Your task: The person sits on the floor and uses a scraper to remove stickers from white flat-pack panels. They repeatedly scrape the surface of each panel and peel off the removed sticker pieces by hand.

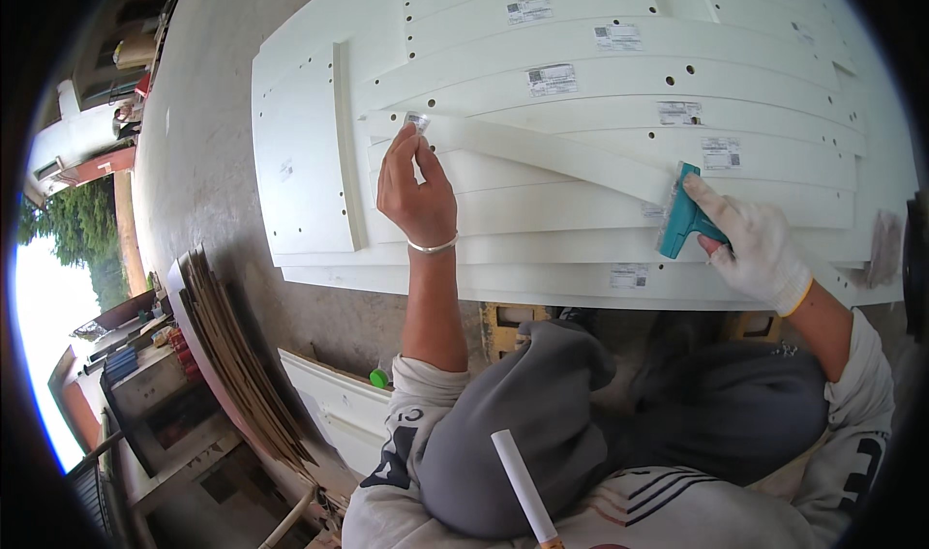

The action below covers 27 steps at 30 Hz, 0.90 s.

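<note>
My left hand (418,186), bare with a silver bracelet, has its thumb and fingertips closed on a small printed label (417,121). The label is at the left end of a narrow white strip (552,152); whether it still sticks to the strip I cannot tell. My right hand (760,249), in a white knit glove, grips a teal scraper (689,218) with a wide head. The scraper's head rests at the right end of the strip, beside another label (651,210). The strip lies slantwise across several white panels (542,201) with drilled holes and stickers.
A separate white panel (300,162) lies at the left of the stack. Brown sheets (237,356) lean at lower left, near a white board (334,404) and a green round thing (378,379). Below the stack are yellow supports (513,322). A cigarette (523,486) juts in at the bottom.
</note>
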Tool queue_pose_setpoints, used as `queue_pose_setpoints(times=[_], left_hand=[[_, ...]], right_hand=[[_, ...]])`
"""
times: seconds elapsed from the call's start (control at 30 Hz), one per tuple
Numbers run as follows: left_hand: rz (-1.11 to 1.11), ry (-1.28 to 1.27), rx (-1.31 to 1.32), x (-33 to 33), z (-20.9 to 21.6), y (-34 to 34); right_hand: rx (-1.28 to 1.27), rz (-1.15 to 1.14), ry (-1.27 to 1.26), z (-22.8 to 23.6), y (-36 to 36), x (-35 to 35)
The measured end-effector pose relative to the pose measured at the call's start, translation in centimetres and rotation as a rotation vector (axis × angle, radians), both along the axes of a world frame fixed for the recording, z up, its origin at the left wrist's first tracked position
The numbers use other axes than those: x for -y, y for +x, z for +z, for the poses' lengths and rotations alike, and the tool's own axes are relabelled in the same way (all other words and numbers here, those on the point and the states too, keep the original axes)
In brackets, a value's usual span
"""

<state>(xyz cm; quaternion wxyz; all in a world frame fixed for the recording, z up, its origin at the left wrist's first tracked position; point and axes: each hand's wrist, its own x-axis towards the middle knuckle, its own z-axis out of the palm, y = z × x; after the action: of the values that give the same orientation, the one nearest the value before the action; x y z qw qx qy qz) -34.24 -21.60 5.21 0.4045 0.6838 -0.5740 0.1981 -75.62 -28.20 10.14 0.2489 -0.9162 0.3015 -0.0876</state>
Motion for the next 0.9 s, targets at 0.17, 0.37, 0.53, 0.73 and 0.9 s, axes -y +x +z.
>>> queue_pose_setpoints(times=[0.17,0.37,0.53,0.73,0.9], left_hand=[[0.034,0.062,0.125,0.0,-1.4,-1.5],[0.036,0.118,0.120,0.1,-1.7,-2.4],[-0.011,0.207,0.102,-0.3,-1.7,-2.6],[-0.067,0.386,0.080,-1.8,-1.0,-3.6],[-0.066,0.540,0.058,-2.0,-1.4,-0.4]], right_hand=[[-0.018,-0.006,0.032,0.2,-0.1,0.1],[-0.003,-0.010,0.021,-0.1,-0.1,0.1],[-0.031,-0.014,0.049,0.1,0.0,0.1],[-0.032,-0.005,0.038,0.3,-0.1,0.2],[-0.016,0.005,0.030,0.2,-0.1,0.1]])
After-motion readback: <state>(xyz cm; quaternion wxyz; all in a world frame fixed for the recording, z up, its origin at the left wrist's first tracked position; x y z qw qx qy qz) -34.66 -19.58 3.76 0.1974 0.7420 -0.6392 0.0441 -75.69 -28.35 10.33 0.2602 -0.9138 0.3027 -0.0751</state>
